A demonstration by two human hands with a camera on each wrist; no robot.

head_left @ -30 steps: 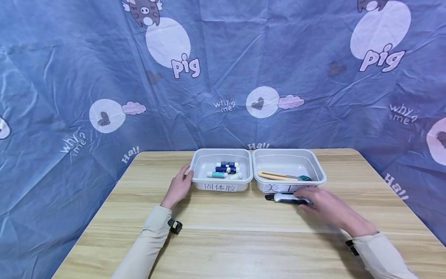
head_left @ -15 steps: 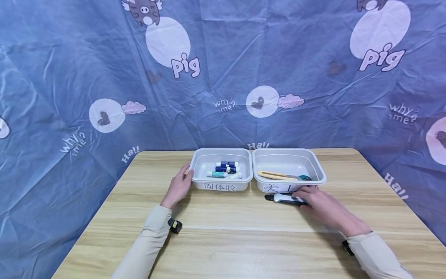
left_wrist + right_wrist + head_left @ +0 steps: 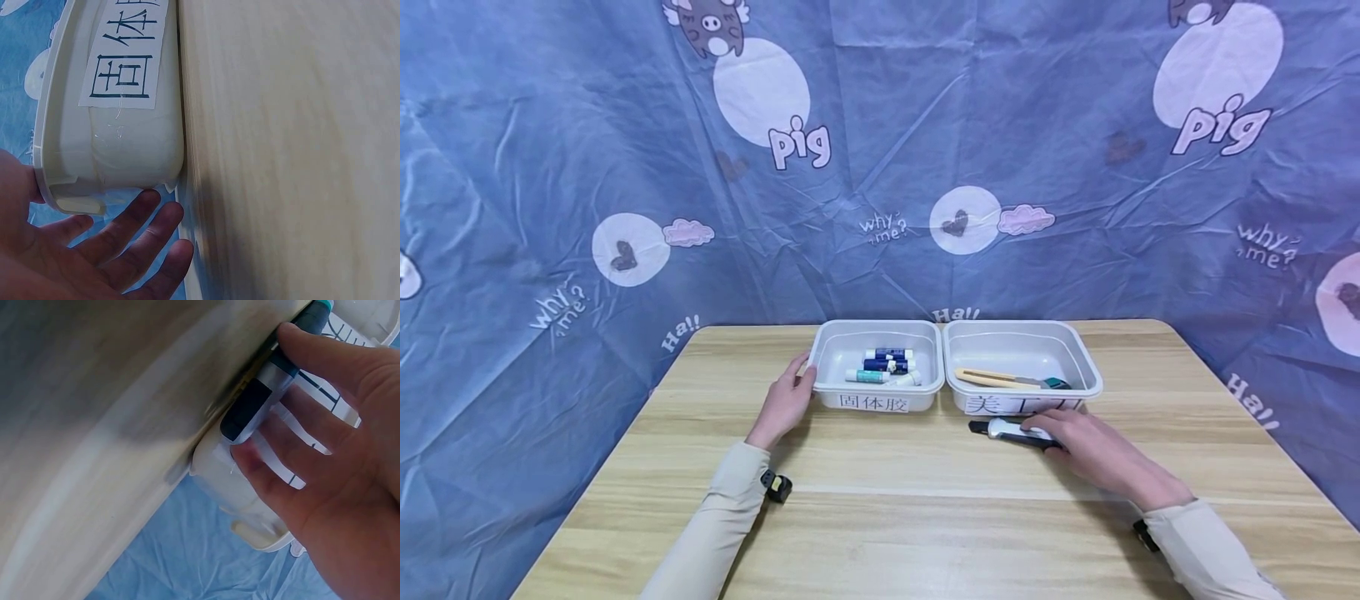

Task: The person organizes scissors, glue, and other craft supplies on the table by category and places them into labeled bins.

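At the left plastic box [image 3: 877, 328], my left hand [image 3: 784, 408] grips the left end, its thumb [image 3: 31, 184] at the rim and its fingers below it. Several glue sticks [image 3: 887, 365] lie inside this box. My right hand [image 3: 1097, 450] holds a silver and black utility knife [image 3: 1006, 430] at its right end, thumb on one side and fingers on the other. The knife lies at a slight slant in front of the right plastic box [image 3: 1022, 326]. In that box are a yellow utility knife [image 3: 996, 379] and a dark green-ended item [image 3: 1057, 383], partly hidden by the front wall.
Both boxes stand side by side at the back of the wooden table [image 3: 880, 517], with printed labels on their fronts. A blue patterned cloth [image 3: 850, 167] hangs behind the table and down both sides.
The silver and black knife has turned slightly, its right end coming nearer to me. My right hand has shifted a little left with it. My left hand has stayed put.
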